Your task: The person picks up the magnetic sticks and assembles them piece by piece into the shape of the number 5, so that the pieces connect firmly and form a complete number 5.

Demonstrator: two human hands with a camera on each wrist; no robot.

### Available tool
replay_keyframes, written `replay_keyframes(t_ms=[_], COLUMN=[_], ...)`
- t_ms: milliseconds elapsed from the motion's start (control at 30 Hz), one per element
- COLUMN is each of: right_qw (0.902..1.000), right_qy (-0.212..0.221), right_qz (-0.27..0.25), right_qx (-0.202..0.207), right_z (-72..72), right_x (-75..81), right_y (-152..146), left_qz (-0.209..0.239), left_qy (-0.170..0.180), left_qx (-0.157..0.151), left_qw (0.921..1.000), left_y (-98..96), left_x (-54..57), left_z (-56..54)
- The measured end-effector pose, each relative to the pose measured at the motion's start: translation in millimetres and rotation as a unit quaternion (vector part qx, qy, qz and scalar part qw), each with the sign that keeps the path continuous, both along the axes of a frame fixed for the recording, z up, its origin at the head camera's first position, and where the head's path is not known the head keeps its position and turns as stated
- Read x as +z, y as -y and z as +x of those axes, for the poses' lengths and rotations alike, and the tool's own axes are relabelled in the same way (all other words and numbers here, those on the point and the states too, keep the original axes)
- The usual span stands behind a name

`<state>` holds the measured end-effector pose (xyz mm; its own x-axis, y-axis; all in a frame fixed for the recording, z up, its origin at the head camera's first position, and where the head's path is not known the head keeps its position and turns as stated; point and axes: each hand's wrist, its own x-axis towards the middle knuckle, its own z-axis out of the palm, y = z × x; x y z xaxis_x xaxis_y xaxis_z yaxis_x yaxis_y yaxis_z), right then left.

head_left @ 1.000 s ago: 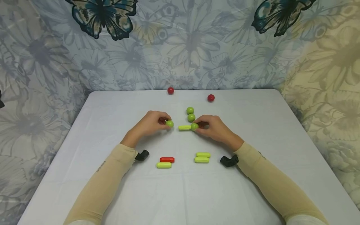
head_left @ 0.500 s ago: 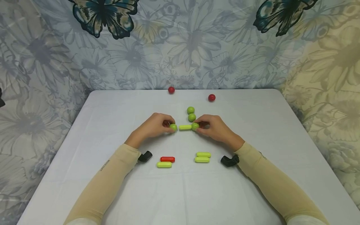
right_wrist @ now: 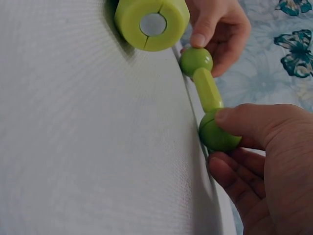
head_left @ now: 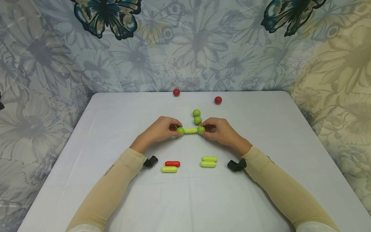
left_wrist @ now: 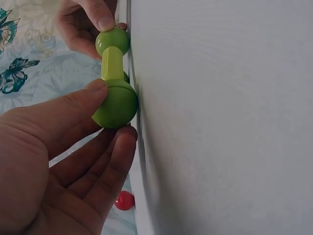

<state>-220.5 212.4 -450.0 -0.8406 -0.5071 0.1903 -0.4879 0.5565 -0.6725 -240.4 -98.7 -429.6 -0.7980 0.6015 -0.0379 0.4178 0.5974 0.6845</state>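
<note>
My left hand (head_left: 160, 130) pinches a green ball (left_wrist: 117, 105) between thumb and fingers. My right hand (head_left: 220, 130) pinches another green ball (right_wrist: 217, 132) the same way. Between the two balls lies a yellow-green rod (head_left: 190, 130), its ends touching both, so the three form one straight bar just over the white table. Just behind the right end of this bar, two loose green balls, a nearer one (head_left: 197, 120) and a farther one (head_left: 196, 112), sit close together.
Two red balls, a left one (head_left: 176, 92) and a right one (head_left: 218, 100), lie near the far edge of the white table (head_left: 185, 199). Nearer me are a red rod (head_left: 172, 163), a yellow-green rod (head_left: 169, 169) and a pair of yellow-green rods (head_left: 208, 164). A patterned wall (head_left: 197, 48) stands behind.
My left hand has moved right with its green ball, which closed the gap and now meets the rod's left end. My right hand has stayed nearly still.
</note>
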Motion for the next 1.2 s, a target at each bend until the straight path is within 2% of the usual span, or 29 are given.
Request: replay_keyframes(t_ms=[133,233,467,567,667,733,800,933,1067,1200], right_qw=[1.0000,1.0000,0.9999,0.9998,0.9992,0.9993,0.9996,0.9956,0.9849,0.9728], right_qy=[0.004,0.008,0.007,-0.010,-0.038,-0.037,-0.020,0.063,0.128,0.162], right_qz=[0.000,0.000,0.014,0.018,0.010,0.002,0.002,0.011,0.030,0.053], right_qx=[0.000,-0.002,0.000,0.001,-0.001,0.005,0.021,0.069,0.112,0.157], right_z=[0.2,-0.1,1.0,3.8,7.3,10.1,12.8,20.0,30.5,43.4], right_x=[-0.8,-1.8,0.8,10.5,26.6,38.2,47.9,57.1,57.4,55.3], right_y=[0.8,1.6,2.1,-4.4,-15.3,-22.9,-29.5,-39.0,-40.9,-36.8], left_qz=[0.025,0.060,0.134,0.149,0.155,0.155,0.156,0.157,0.161,0.164], left_qy=[0.023,0.046,0.094,0.105,0.106,0.105,0.107,0.112,0.118,0.121], left_qx=[0.002,0.000,-0.003,-0.002,-0.005,-0.005,-0.001,0.008,0.010,0.008], left_qw=[0.9994,0.9971,0.9866,0.9832,0.9821,0.9822,0.9820,0.9812,0.9798,0.9789], left_y=[5.3,10.8,19.3,19.8,18.3,17.2,16.6,17.4,18.9,19.4], left_x=[-6.5,-14.4,-27.6,-31.4,-32.6,-32.7,-31.5,-30.0,-30.4,-31.4], left_z=[-3.3,-7.1,-10.8,-11.7,-12.1,-12.5,-12.4,-13.3,-13.7,-13.7])
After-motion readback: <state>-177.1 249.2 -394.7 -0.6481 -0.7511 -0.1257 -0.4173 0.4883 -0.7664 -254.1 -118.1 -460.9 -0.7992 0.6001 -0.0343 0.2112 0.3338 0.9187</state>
